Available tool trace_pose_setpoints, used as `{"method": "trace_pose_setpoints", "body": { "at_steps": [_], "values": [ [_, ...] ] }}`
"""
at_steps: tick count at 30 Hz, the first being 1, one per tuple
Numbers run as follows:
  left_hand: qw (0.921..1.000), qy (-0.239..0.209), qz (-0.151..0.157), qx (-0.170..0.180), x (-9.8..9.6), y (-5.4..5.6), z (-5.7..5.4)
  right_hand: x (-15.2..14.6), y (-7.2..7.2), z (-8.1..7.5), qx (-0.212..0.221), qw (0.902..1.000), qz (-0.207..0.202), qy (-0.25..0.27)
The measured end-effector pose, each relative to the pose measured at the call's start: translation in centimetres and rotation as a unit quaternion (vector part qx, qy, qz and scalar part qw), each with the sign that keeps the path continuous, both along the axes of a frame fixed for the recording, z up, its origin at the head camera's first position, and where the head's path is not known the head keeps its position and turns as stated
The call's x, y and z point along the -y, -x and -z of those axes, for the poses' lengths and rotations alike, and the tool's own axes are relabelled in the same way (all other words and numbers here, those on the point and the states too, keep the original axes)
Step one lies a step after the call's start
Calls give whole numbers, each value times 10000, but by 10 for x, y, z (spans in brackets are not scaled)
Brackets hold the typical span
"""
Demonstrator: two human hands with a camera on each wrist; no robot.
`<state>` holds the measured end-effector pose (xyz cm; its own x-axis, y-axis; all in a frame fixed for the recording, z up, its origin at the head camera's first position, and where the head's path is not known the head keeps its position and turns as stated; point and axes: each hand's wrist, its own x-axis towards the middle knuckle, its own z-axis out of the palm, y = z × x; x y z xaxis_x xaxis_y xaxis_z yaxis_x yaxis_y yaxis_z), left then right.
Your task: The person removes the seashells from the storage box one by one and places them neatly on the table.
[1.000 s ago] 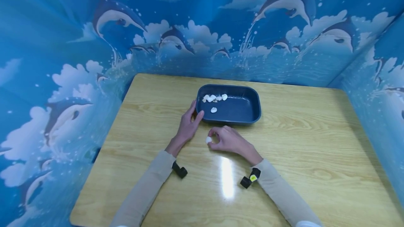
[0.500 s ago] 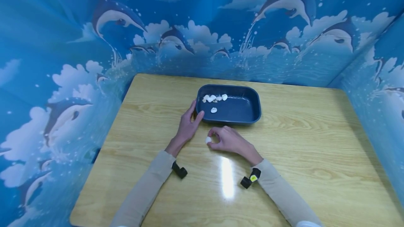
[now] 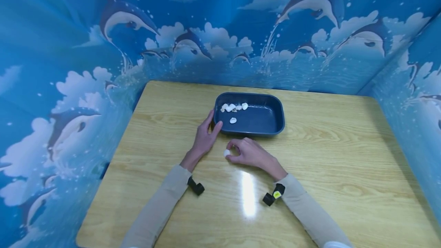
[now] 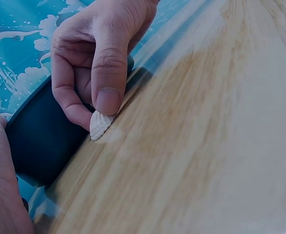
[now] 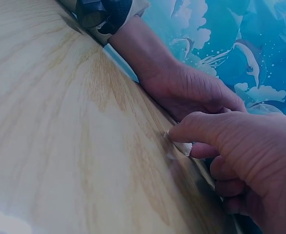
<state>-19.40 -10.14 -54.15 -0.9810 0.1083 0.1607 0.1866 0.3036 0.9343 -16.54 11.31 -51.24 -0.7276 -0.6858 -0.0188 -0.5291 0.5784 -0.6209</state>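
Right hand [image 3: 250,154] is pinching a small white ridged shell [image 4: 101,126] just nearside of that dark-blue oblong plastic-looking tub [image 3: 260,119], left hand [image 3: 204,138] loosely spread and touching its left end.

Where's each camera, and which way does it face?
Head: on the head, facing forward, down at table and tray; left hand, right hand, sleeves show.
Left wrist: on that wrist, facing pinched shell and right hand; left hand at left edge.
Right wrist: on that wrist, facing past right hand toward left hand.
Both wrist views share the shell.
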Motion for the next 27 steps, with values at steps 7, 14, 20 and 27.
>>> {"method": "trace_pose_setpoints", "body": {
  "at_steps": [7, 14, 20, 27],
  "values": [
    [10000, -11, 30, -63, 0, 0, 0, 0, 0, 0, 44, 10000, -5, -17],
    [10000, -20, 45, -83, 0, 1, 1, -1, 1, 3, 37, 10000, -12, 24],
    [10000, -36, 59, -67, 0, 2, 2, -1, 1, 1, 41, 10000, -15, 66],
    [10000, -39, 52, -32, 1, 2, 3, -1, 0, -1, 111, 9999, -24, 115]
  ]
}}
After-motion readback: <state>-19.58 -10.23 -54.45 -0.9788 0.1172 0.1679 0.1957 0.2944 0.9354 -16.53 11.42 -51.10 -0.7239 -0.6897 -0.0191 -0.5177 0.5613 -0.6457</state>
